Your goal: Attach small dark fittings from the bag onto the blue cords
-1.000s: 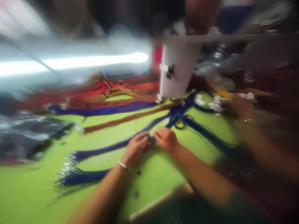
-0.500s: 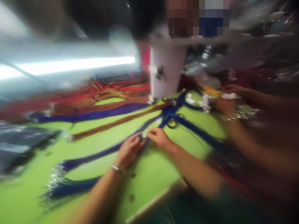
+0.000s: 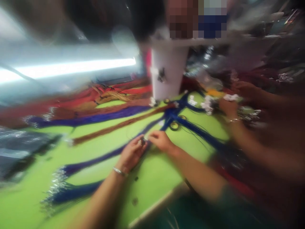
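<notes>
Left hand (image 3: 130, 154): fingers grip a small dark piece (image 3: 143, 140) over the green bench (image 3: 164, 173). Right hand (image 3: 161, 141): fingers closed just beside it, contents unclear. Handling appears unfinished; a dark-blue wire bundle (image 3: 77, 191) lies near left.

No legible text, labels, brands, numbers or signs anywhere.

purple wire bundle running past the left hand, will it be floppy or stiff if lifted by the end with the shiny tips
Probably floppy: the purple wire bundle is long, thin and gently bent along the green table. Its end may fan out or snag, since the shiny tips look splayed.
</notes>
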Demonstrator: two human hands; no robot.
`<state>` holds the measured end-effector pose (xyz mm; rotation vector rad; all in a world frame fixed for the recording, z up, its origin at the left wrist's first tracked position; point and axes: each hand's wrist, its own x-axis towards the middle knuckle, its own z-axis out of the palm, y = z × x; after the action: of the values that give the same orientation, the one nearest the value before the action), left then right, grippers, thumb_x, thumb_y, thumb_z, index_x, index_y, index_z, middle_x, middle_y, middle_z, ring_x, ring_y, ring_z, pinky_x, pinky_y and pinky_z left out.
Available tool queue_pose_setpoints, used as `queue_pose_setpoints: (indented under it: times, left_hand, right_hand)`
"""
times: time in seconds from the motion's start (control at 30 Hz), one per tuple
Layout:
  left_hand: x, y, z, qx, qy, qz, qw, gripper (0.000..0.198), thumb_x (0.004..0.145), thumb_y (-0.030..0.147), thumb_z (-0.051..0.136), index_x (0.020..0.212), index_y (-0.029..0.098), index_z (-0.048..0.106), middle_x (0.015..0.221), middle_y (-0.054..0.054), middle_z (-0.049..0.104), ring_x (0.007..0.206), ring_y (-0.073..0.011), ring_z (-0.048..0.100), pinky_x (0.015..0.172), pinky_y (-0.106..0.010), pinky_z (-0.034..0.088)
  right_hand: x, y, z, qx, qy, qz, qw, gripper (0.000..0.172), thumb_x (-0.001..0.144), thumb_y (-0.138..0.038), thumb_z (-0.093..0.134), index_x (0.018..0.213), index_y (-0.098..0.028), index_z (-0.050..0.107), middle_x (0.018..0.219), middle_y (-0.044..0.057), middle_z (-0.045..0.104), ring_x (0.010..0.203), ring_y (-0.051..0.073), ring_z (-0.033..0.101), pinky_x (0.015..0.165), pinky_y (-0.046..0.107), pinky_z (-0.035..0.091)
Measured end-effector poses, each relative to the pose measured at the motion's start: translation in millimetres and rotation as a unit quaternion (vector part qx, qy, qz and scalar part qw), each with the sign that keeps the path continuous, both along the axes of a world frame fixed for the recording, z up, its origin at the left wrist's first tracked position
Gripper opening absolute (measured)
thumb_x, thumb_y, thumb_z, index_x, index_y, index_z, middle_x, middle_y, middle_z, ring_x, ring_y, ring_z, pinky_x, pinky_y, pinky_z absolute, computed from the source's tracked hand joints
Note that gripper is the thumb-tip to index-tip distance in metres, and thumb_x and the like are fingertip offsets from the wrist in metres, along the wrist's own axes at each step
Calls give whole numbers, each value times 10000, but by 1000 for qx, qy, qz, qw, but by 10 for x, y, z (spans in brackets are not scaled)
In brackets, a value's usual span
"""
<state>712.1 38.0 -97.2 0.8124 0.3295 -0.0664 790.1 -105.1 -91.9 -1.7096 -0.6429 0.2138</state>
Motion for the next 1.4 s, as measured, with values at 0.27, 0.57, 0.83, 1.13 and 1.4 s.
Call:
queue_pose_setpoints:
  times: [0.27,0.57,0.83,1.13,1.4]
  left_hand:
    - [-33,-44,42,6,-10,8,1000,426,628,111,756,1028,107,609,842,-48,665,724,-106,633,715,-185,511]
    - [-61,-93,2,71,-36,46,996,375,672,181,735,1025,136,617,851,-38,651,761,-119,621,713,-210,489]
    - [-63,-68,-10,55,-37,20,998,404,664,176,741,1044,135,612,849,-37,647,742,-107,612,733,-220,486]
    - [-54,-83,-46,64,-41,34,997,384,667,188,740,1030,146,624,914,-44,645,766,-112,606,742,-237,490]
    - [-70,-107,-42,105,-52,36,992,338,681,206,729,1006,166,649,908,-42,651,779,-111,596,743,-233,481]
  right_hand:
    - [-5,-1,21,-1,0,-4,1000,136,740,-240,534,674,-140,600,649,-11,574,622,96,478,610,207,386]
    - [14,-4,-51,-59,-102,-17,993,149,759,-217,503,627,-159,541,611,-27,506,588,85,422,568,197,333]
    - [-11,-2,-22,-83,-111,-30,990,133,740,-215,507,619,-165,532,560,-41,460,564,83,402,553,192,319]
    - [-48,2,14,-148,-151,-63,975,126,732,-222,517,618,-174,538,577,-40,498,549,77,386,533,195,275]
    - [-20,18,-44,-112,-97,-18,989,139,756,-227,500,632,-170,525,564,-49,485,544,77,405,534,189,307]
